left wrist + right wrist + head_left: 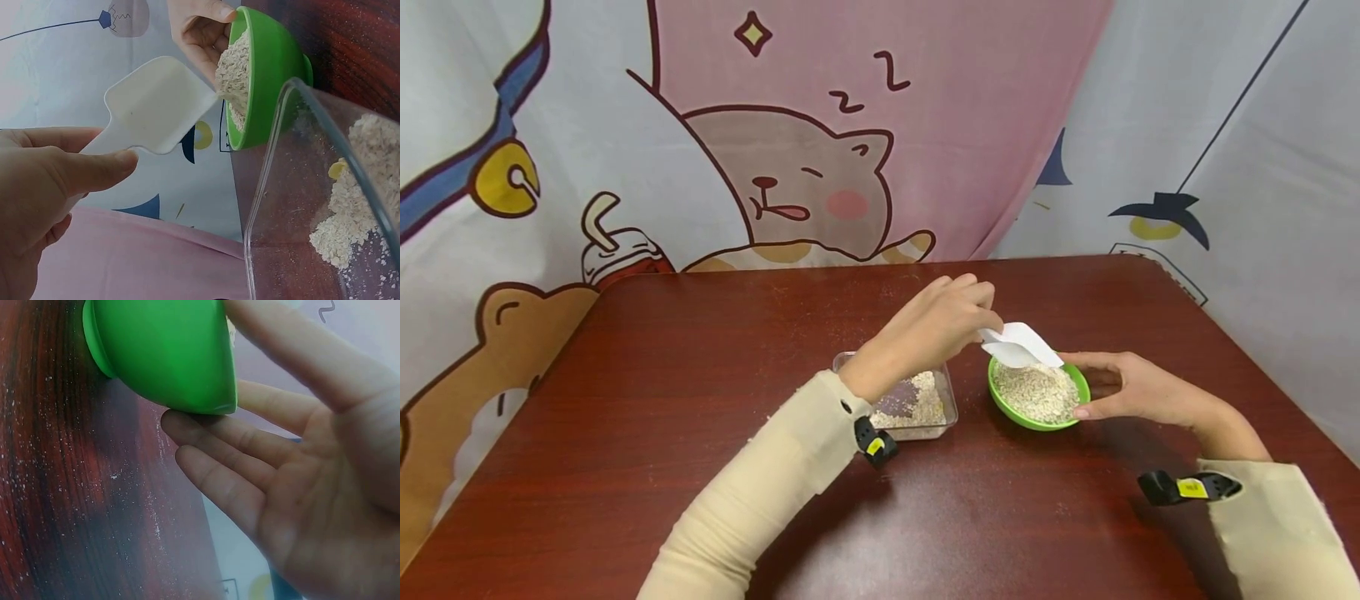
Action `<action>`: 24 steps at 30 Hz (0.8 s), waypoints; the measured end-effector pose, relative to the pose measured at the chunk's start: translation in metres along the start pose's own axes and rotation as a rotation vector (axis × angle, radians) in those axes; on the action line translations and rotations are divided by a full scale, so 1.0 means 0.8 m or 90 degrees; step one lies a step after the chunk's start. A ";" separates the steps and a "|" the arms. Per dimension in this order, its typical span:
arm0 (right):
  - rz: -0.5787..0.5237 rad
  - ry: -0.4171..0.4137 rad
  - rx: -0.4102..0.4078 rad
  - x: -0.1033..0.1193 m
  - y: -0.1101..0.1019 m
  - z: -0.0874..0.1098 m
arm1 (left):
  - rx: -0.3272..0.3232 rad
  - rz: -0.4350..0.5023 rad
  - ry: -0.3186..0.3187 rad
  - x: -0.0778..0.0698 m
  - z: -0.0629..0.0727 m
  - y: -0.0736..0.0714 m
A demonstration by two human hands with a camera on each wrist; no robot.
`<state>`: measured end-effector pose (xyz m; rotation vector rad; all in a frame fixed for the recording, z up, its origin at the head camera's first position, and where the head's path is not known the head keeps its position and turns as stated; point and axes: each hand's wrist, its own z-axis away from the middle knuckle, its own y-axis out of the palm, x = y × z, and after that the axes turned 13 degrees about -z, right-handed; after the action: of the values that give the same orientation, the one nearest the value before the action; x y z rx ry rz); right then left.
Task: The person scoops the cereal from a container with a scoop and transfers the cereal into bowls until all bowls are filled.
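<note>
My left hand [951,312] grips the handle of a white scoop [1021,343]. Tilted, the scoop has its lip over a green bowl [1037,424]. In the left wrist view the scoop's pan looks nearly bare, and a few flakes show at its lip. Rolled oats [1036,393] are heaped in the bowl, which stands on the table. From the right side, my right hand [1142,387] holds the bowl, with thumb at the near rim and index finger at the far rim. Its other fingers lie against the bowl's outer side in the right wrist view.
A clear plastic box [952,408] with more oats stands left of the bowl, partly behind my left forearm. Scattered flakes and dust lie on the dark red wooden table [700,358]. A patterned curtain [1000,100] hangs close behind the table's far edge.
</note>
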<state>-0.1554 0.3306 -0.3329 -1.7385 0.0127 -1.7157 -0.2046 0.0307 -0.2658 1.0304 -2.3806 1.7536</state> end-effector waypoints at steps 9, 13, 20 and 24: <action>0.023 0.014 -0.004 0.001 0.001 0.000 | -0.003 0.050 -0.005 0.007 0.007 0.003; 0.019 0.009 0.000 0.001 0.000 -0.001 | 0.024 0.072 -0.020 0.012 0.012 0.002; 0.017 0.013 0.001 0.001 0.000 -0.001 | 0.056 0.141 -0.065 0.026 0.035 -0.004; 0.018 0.010 -0.001 0.000 0.000 0.000 | 0.068 0.186 -0.096 0.034 0.056 -0.008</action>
<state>-0.1554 0.3303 -0.3328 -1.7182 0.0454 -1.7090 -0.2068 -0.0220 -0.2664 0.8904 -2.6744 1.9787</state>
